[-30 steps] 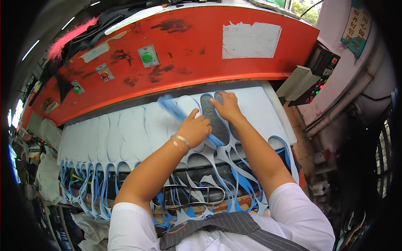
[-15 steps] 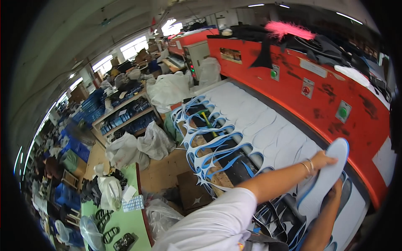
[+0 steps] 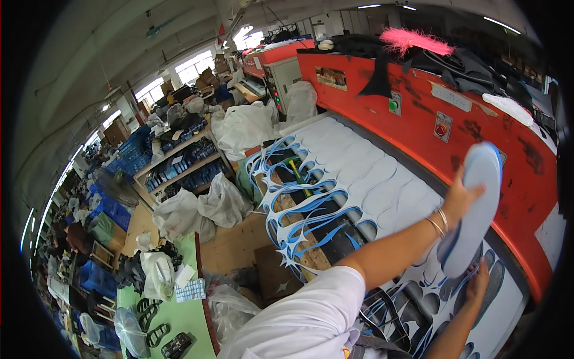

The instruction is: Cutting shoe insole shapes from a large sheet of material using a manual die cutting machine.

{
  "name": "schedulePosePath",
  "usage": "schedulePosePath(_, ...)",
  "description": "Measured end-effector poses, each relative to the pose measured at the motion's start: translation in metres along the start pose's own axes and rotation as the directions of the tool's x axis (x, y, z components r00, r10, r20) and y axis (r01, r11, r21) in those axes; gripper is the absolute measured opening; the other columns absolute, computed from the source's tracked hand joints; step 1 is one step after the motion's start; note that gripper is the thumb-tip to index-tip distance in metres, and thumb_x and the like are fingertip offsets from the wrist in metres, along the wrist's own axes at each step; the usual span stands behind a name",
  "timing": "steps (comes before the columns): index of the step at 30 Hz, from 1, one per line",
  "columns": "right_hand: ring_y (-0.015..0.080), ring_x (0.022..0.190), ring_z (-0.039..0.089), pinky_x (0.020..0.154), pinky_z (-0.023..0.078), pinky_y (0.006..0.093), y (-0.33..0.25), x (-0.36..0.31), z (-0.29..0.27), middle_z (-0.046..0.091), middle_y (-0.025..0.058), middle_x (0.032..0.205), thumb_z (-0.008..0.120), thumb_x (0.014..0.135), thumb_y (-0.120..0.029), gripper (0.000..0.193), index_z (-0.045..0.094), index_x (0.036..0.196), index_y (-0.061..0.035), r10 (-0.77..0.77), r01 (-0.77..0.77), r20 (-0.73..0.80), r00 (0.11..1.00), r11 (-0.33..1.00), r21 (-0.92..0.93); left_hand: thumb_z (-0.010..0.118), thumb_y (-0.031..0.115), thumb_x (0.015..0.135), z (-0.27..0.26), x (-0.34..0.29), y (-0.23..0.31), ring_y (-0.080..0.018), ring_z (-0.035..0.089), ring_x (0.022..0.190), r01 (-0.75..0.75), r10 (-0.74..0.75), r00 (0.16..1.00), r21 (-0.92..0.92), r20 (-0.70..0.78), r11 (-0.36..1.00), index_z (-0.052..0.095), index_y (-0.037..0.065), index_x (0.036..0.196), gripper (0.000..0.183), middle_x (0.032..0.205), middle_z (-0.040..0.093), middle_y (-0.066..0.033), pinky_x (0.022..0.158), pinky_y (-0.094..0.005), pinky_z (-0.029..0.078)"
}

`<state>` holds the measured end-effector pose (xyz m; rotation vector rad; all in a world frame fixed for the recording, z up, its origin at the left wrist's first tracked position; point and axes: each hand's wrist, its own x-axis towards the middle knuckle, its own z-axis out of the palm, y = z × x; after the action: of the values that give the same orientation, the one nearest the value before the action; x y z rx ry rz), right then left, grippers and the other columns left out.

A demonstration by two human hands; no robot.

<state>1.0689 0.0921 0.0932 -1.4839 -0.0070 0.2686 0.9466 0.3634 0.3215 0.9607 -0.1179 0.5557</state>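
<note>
Raised above the machine bed, a pale grey foam shoe sole (image 3: 478, 206) with a blue edge stands nearly upright. My left hand (image 3: 459, 200) grips it around its side, thumb on its face; whether it is one piece or several stacked cannot be told. Lower down, my right hand (image 3: 478, 282) is at the cut foam sheet (image 3: 376, 164), beside sole-shaped cut-outs (image 3: 491, 290), its fingers stretched out and partly hidden. The sheet is white on top and blue beneath. Its web of offcuts (image 3: 299, 209) hangs over the bed's left edge.
A red machine beam (image 3: 412, 90) with push buttons runs along the far side, topped by dark scraps and a pink fluffy piece (image 3: 415, 42). White sacks (image 3: 224, 200), a shelf (image 3: 182, 161) and a green table (image 3: 191, 263) with sandals stand left. A yellow-green handled tool (image 3: 297, 172) lies among the offcuts.
My left hand has lifted the sole up and away from the bed, turning it more upright. My right hand has come away from the sole and now shows lower at the sheet.
</note>
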Motion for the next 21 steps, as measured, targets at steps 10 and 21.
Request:
schedulePosePath(10, 0.0317, 0.115, 0.053, 0.091, 0.046, 0.0454, -0.070, -0.066, 0.140, 0.052, 0.0237, 0.126, 0.065, 0.084, -0.039, 0.067, 0.044, 0.130, 0.0058, 0.307, -0.286, -0.028, 0.951, 0.844, -0.454, 0.077, 0.020, 0.061, -0.130, -0.031, 0.011, -0.0290, 0.059, 0.107, -0.617, -0.714, 0.522, 0.784, 0.467, 0.061, 0.068, 0.018, 0.101, 0.042, 0.108, 0.064, -0.0085, 0.105, -0.0503, 0.031)
schedulePosePath(21, 0.0215, 0.101, 0.061, 0.085, 0.048, 0.0360, -0.039, -0.057, 0.159, 0.063, 0.0113, 0.108, 0.049, 0.091, -0.058, 0.062, 0.053, 0.123, -0.0055, 0.235, -0.297, 0.243, 0.941, 0.918, 0.263, 0.064, 0.024, 0.074, -0.081, -0.022, -0.050, -0.0196, 0.046, 0.125, -0.991, -0.789, 0.134, 0.076, 0.600, -0.110, 0.075, 0.024, 0.085, 0.015, 0.122, 0.061, -0.0043, 0.111, -0.0527, 0.023)
